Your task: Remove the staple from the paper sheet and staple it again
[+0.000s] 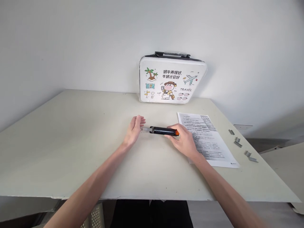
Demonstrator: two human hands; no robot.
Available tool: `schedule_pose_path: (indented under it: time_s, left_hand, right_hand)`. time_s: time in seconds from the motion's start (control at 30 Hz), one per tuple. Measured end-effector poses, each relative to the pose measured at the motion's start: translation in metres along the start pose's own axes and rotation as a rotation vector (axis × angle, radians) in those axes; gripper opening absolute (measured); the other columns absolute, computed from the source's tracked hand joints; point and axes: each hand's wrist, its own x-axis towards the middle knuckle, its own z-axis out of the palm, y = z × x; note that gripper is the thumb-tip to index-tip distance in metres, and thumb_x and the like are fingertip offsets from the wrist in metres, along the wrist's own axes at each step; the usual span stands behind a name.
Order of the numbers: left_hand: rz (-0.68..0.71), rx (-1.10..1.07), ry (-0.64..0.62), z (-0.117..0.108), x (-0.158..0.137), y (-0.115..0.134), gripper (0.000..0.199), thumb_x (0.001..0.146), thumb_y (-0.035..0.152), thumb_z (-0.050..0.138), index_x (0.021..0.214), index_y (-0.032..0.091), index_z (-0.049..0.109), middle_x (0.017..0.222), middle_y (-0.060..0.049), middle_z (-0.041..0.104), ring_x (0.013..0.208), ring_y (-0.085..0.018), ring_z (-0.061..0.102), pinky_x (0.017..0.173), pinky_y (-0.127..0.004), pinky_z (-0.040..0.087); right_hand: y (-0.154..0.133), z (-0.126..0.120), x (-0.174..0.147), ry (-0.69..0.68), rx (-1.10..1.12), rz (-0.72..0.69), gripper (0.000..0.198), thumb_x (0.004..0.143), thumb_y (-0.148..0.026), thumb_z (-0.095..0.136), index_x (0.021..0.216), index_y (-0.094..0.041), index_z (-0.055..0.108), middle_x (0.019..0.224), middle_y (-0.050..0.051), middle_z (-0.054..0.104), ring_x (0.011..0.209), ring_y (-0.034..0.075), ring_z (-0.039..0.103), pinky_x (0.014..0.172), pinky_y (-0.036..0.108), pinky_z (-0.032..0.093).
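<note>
A black stapler with an orange end lies across the space between my hands, just over the table. My right hand is closed around its orange end. From the stapler's left end a narrow metal staple tray sticks out. My left hand is at the tray's outer tip, seeming to touch it with the palm side. Its fingers are loosely stretched and point away from me, not wrapped around the tray. Whether staples lie inside the tray is too small to tell.
A printed sheet of paper lies right of the stapler, partly under my right hand and wrist. Several staple strips are scattered near the table's right edge. A white cartoon-printed case stands at the back against the wall.
</note>
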Motion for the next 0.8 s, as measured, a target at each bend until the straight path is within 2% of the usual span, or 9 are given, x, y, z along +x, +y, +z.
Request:
schedule_pose_path:
  time_s: [0.07,0.17,0.23,0.3,0.43,0.6,0.7,0.8]
  left_hand:
    - [-0.092,-0.144,-0.014,0.003,-0.004,0.000,0.050,0.105,0.065,0.042,0.116,0.020,0.062,0.128,-0.014,0.071,0.120,-0.028,0.070,0.112,-0.046,0.050]
    - [-0.291,-0.406,-0.142,0.006,-0.009,0.002,0.054,0.106,0.062,0.034,0.115,0.018,0.063,0.125,-0.018,0.073,0.122,-0.031,0.070,0.113,-0.050,0.052]
    - [-0.403,-0.479,-0.222,0.006,-0.010,0.002,0.057,0.105,0.062,0.030,0.112,0.018,0.065,0.121,-0.018,0.074,0.125,-0.033,0.068,0.112,-0.052,0.053]
    - [-0.452,-0.482,-0.267,0.006,-0.010,0.001,0.058,0.103,0.064,0.030,0.108,0.020,0.067,0.120,-0.018,0.075,0.127,-0.035,0.067,0.112,-0.054,0.053]
    - [-0.452,-0.440,-0.269,0.006,-0.010,-0.003,0.055,0.098,0.066,0.038,0.103,0.020,0.068,0.116,-0.018,0.074,0.125,-0.038,0.067,0.111,-0.057,0.053]
    - [-0.496,-0.541,-0.194,0.005,-0.009,0.002,0.040,0.102,0.048,0.044,0.099,0.019,0.071,0.098,-0.016,0.072,0.108,-0.030,0.072,0.103,-0.046,0.058]
    - [-0.477,-0.561,-0.123,0.004,-0.009,0.007,0.027,0.098,0.041,0.056,0.091,0.017,0.067,0.086,-0.009,0.063,0.080,-0.020,0.068,0.083,-0.034,0.060]
    - [-0.345,-0.422,-0.048,0.004,-0.012,0.010,0.021,0.091,0.033,0.063,0.102,0.017,0.067,0.072,0.004,0.044,0.055,-0.010,0.042,0.055,-0.025,0.043]
  right_hand:
    - [-0.001,0.000,-0.001,0.092,0.004,-0.064,0.008,0.096,-0.025,0.066,0.103,-0.028,0.065,0.109,0.006,0.075,0.096,0.025,0.071,0.081,0.041,0.057]
    - [0.000,0.001,-0.002,0.179,-0.024,-0.200,0.021,0.093,-0.013,0.062,0.105,-0.029,0.067,0.114,0.007,0.074,0.108,0.027,0.070,0.082,0.043,0.059]
    - [-0.001,0.003,-0.002,0.188,-0.040,-0.281,0.027,0.092,-0.007,0.060,0.105,-0.029,0.069,0.114,0.007,0.074,0.112,0.027,0.069,0.085,0.045,0.059]
    - [-0.003,0.005,-0.003,0.178,-0.057,-0.329,0.029,0.093,-0.005,0.058,0.101,-0.030,0.070,0.114,0.006,0.075,0.113,0.027,0.070,0.091,0.048,0.058]
    - [-0.008,0.005,-0.004,0.170,-0.116,-0.336,0.027,0.097,-0.008,0.059,0.093,-0.031,0.072,0.113,0.004,0.076,0.114,0.026,0.071,0.096,0.050,0.055]
    - [-0.010,0.003,-0.002,0.236,-0.159,-0.331,0.025,0.097,-0.009,0.058,0.092,-0.030,0.070,0.111,0.005,0.077,0.110,0.027,0.072,0.091,0.050,0.056]
    - [-0.006,0.002,-0.001,0.311,-0.148,-0.326,0.028,0.092,-0.003,0.059,0.098,-0.029,0.068,0.111,0.005,0.075,0.110,0.027,0.072,0.089,0.050,0.058]
    - [0.000,0.003,-0.001,0.375,-0.116,-0.291,0.034,0.086,0.002,0.060,0.101,-0.028,0.066,0.111,0.005,0.073,0.109,0.027,0.070,0.087,0.048,0.059]
